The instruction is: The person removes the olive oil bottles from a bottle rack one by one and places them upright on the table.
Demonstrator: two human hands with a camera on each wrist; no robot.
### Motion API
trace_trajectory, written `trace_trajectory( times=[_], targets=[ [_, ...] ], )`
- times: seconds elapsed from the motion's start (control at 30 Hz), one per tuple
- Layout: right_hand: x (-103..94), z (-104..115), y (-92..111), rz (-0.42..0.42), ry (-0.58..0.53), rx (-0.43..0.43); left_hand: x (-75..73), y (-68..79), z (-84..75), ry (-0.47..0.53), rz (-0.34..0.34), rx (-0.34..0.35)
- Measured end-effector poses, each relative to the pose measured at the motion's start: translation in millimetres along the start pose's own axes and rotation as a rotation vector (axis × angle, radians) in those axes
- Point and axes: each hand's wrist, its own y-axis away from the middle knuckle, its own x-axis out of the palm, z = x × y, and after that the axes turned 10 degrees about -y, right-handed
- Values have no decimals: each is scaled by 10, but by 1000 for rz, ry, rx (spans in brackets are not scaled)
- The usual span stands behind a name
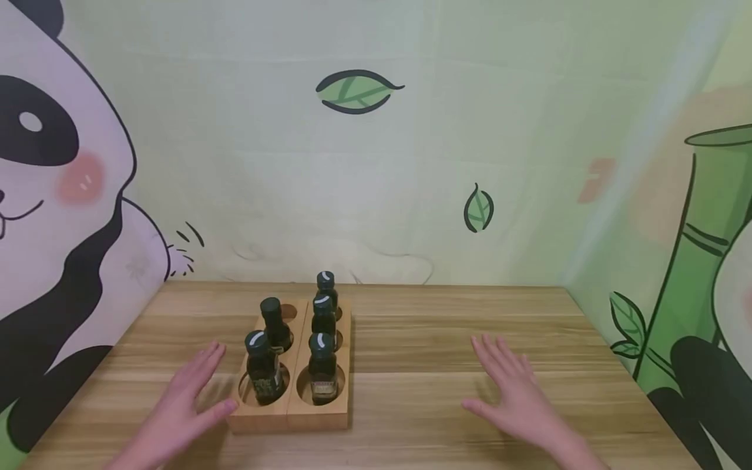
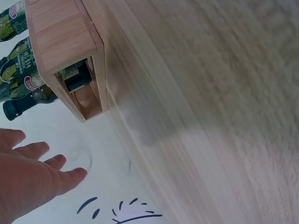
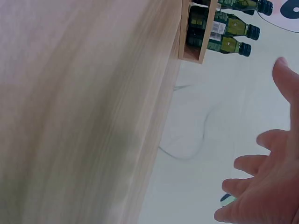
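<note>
A light wooden bottle rack [image 1: 318, 422] with two rows of round holes stands left of the table's middle. Several small dark green glass bottles with dark caps sit in it: front left [image 1: 266, 375], front right [image 1: 322, 373], and others behind. One bottle [image 1: 275, 323] in the left row leans a little. No bottle shows in the back-left hole [image 1: 288, 311]. Beside the rack's left side, my left hand [image 1: 182, 405] has its fingers spread and holds nothing. Farther right, my right hand [image 1: 517, 399] hovers over the table with straight, spread fingers, apart from the rack.
The wood-grain table [image 1: 423, 359] reaches back to a pale green cloth backdrop [image 1: 399, 196] printed with leaves, a panda and bamboo. In the left wrist view, olives show on a bottle label [image 2: 25, 70]. The rack's side [image 3: 208, 32] is open in the right wrist view.
</note>
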Motion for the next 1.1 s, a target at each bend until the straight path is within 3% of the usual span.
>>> trace_trajectory(
  times=[0.27,0.43,0.73,1.1],
  targets=[
    [102,32,7,-120,-128,-16,-80,-6,-35,108,13,-116],
    [170,63,27,-164,-269,14,-56,-5,-9,167,19,-125],
    [269,144,48,-116,-439,137,35,23,85,206,41,-67],
    [386,247,3,-57,-524,131,103,30,149,180,99,-45]
  ],
)
